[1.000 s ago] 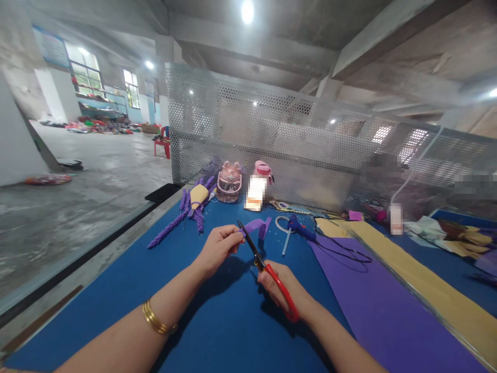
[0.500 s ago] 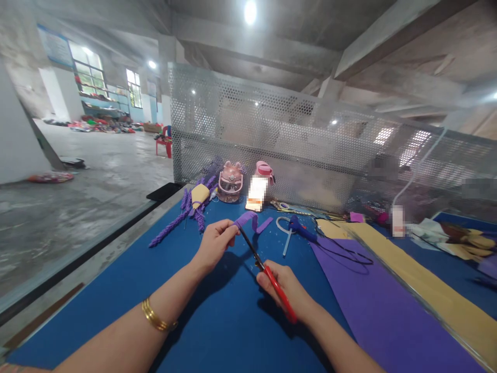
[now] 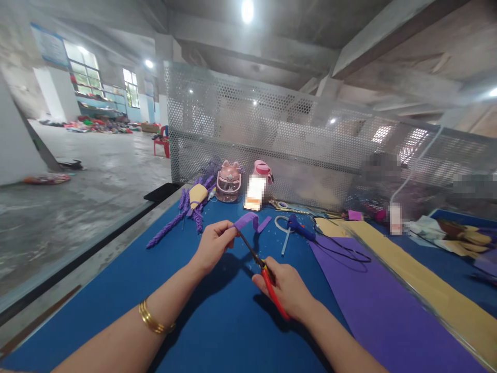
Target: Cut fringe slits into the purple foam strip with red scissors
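Left of glue gun [image 3: 301, 228], left hand [image 3: 213, 246] pinches purple strip [image 3: 246, 219], presumably steadying it for scissors [image 3: 273, 293] right hand [image 3: 289, 286] grips.

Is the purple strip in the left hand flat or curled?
Curled: from the left hand, the purple strip arches over, dips, then slants up to its free end.

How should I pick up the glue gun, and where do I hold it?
Probably by its blue handle, from above on the near side. It slants right, away from the pale stick at the other end, and the cord trails from its tip. Your right hand holds the scissors, so free it first.
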### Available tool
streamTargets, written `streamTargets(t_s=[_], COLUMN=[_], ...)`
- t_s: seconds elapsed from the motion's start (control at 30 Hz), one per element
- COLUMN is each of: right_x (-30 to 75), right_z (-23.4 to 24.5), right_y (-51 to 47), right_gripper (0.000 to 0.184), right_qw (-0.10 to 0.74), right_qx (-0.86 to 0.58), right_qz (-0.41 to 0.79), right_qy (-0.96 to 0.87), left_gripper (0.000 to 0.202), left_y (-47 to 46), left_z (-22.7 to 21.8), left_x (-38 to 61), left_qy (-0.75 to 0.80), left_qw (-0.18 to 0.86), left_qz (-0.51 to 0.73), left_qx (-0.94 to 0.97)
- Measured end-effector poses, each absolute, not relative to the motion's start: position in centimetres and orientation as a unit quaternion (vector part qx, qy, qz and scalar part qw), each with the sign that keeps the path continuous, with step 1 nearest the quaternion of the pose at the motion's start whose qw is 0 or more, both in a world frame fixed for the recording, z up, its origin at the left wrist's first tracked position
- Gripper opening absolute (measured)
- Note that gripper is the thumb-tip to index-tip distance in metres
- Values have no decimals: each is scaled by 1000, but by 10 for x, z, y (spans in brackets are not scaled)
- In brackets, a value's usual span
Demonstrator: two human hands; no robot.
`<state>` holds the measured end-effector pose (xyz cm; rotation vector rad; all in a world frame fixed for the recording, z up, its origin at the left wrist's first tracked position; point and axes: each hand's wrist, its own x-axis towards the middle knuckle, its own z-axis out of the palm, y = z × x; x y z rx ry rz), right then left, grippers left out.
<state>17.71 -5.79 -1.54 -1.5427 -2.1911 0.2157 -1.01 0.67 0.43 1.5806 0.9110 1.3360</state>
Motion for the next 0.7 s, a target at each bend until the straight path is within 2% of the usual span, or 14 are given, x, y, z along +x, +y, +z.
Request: streamTargets(t_s=[0.3,0.7], right_x=[177,177], right_z=[-14,-13], right_y=[-59,-58], right_gripper=[25,27], right_qw=[209,195], right_qx=[-564,-568], right_qz=[53,28], right_qy=[-797,-799], left_gripper=[19,23], left_y=[4,3], left_z=[4,3], left_x=[-8,-7], left_qy=[351,356], left_qw=[428,418], left_qz=[514,512], left_qx=[655,661])
